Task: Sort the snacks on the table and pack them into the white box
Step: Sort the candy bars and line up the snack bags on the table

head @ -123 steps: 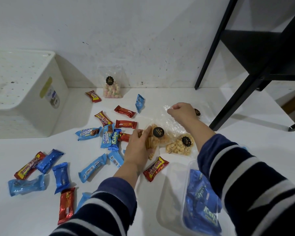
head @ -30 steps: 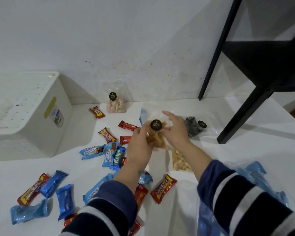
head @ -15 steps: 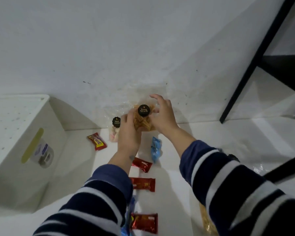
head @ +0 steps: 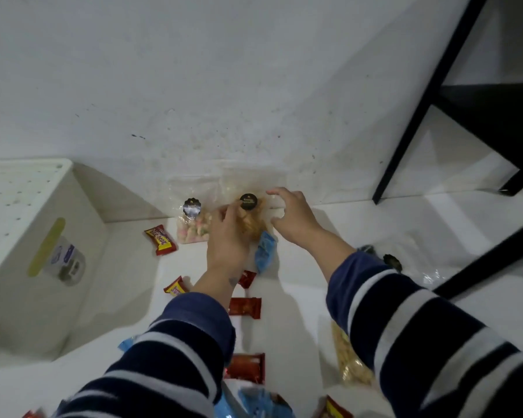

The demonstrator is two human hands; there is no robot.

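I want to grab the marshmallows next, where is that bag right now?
The marshmallow bag stands against the back wall in the head view, just left of the left hand, with a red-and-yellow wrapper on its left.

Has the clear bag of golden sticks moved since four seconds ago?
Yes. The bag of golden sticks now stands at the wall beside the marshmallow bag, between both hands; earlier it lay mid-table, well short of that bag.

wrappers and stickers blurred, no legible text
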